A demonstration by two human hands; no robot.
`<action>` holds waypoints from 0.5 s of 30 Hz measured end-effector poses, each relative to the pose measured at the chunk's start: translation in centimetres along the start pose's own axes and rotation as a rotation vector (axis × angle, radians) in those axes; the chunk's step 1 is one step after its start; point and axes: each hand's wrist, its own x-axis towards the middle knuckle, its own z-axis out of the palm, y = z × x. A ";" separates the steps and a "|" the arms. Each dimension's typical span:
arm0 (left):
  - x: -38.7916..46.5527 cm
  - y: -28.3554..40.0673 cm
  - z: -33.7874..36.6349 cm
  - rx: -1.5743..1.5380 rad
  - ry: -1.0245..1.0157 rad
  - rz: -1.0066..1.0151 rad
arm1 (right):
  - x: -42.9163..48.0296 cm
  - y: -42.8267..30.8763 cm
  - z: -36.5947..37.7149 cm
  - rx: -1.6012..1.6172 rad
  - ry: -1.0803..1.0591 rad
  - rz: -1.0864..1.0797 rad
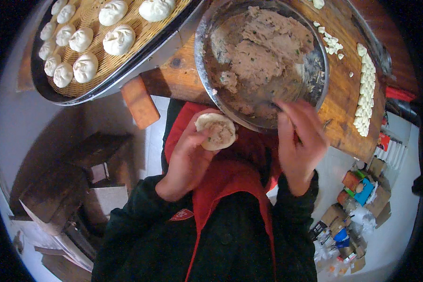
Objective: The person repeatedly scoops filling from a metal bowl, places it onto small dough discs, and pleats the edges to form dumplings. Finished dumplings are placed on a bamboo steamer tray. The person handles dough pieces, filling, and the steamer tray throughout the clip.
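Observation:
My left hand [188, 160] cups a round dough wrapper [201, 121] in front of the red apron [229, 176]. Minced meat filling [218, 133] with green flecks lies in the middle of it, and my thumb rests at its edge. Over the near rim of a large metal basin [200, 60], my right hand [299, 141] pinches what looks like a thin dark utensil [277, 105]; motion blurs it and the fingers hide most of it. Inside the basin is a big mass of pinkish meat filling [264, 46], with a small separate lump at the left.
At upper left, a tray with a woven mat [102, 67] bears several pleated buns [119, 40]. Small dough pieces [366, 93] line the wooden table's [342, 116] right side. A wooden block [140, 103] juts from the near edge. Boxes and bags [352, 218] lie on the floor.

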 end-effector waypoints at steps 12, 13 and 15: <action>-0.7 -1.2 0.0 0.161 -0.068 -0.089 | 0.2 -0.1 -2.3 -0.017 -0.072 0.143; -0.7 -1.4 0.2 0.184 -0.096 -0.081 | -2.6 0.0 -2.7 0.076 -0.057 0.256; -0.6 -1.8 0.9 0.228 -0.161 -0.082 | -6.9 0.5 -1.6 0.328 -0.122 0.304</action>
